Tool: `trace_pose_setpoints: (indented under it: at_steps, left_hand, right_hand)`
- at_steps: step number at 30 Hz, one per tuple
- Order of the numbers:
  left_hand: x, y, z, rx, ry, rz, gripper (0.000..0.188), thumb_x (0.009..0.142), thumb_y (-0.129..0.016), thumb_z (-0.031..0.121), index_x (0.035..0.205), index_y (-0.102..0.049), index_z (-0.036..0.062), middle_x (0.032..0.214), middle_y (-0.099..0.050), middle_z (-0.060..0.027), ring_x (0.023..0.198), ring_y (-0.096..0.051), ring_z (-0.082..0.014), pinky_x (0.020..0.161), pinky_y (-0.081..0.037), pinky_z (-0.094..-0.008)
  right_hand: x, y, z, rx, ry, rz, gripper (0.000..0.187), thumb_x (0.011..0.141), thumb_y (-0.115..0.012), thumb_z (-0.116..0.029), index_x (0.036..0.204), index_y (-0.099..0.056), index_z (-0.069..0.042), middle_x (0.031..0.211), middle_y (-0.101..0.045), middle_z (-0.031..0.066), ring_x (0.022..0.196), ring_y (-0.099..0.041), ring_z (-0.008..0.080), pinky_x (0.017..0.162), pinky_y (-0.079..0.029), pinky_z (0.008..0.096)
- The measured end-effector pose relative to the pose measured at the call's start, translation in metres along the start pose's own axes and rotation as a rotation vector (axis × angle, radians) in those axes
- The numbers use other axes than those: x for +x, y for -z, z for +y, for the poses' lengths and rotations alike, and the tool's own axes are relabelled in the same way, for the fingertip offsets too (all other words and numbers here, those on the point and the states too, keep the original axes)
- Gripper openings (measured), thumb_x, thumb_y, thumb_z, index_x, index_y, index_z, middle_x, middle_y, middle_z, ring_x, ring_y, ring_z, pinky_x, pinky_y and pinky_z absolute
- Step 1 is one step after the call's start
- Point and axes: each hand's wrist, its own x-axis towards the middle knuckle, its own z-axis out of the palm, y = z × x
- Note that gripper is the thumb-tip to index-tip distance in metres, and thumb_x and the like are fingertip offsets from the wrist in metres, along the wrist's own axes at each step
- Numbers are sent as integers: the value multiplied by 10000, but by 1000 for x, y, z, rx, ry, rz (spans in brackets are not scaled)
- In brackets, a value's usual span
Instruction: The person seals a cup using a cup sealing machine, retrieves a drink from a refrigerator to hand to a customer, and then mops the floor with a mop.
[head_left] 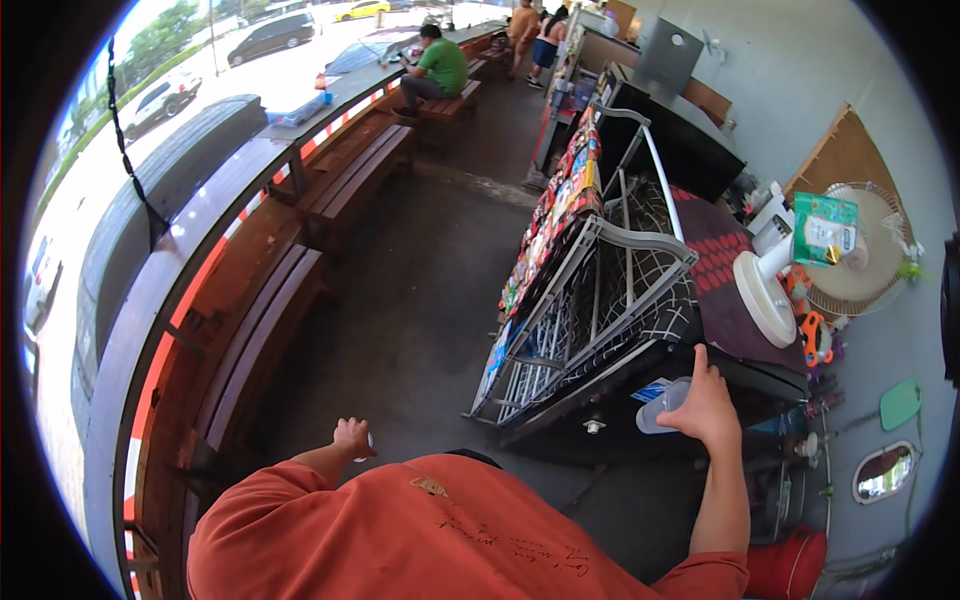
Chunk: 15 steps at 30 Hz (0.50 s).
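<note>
My right hand [705, 405] is out to the right with its fingers around a clear plastic cup [662, 408]. The index finger points forward, away from the cup. Beside it is the edge of a dark table [752, 350] with a patterned purple cloth. Low on the left, my left hand [352, 438] is closed, and a small white thing [369, 446] shows at its edge. What that white thing is, I cannot make out. A wire rack [590, 330] hung with colourful packets stands ahead, nearer to the right hand.
Wooden benches [262, 335] and a long counter [190, 225] run along the left. A person in green [442, 70] sits farther off. On the right are a white fan [770, 300], a green packet [824, 230], orange scissors [817, 338] and a red container [787, 567].
</note>
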Motion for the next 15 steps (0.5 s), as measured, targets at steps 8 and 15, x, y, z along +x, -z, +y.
trace_pose_setpoints:
  at_steps: [8,15]
  left_hand:
    - [5,4,25,-90,-81,-140,773,654,-809,538,1260,-580,116,1275,-585,-150,1223,-525,-383,988,-495,-462]
    - [-9,-8,9,-163,-62,-102,830,647,-809,575,1289,-560,110,1293,-555,-157,1237,-506,-376,995,-488,-454]
  right_hand:
    - [-2,7,-3,31,-17,19,1215,487,-857,-277,1491,-212,-50,1275,-494,281,1191,-517,422,1016,-453,425]
    - [-61,3,18,89,37,1,1135,476,-834,-225,1456,-285,-63,1284,-499,268,1162,-544,411,986,-463,406]
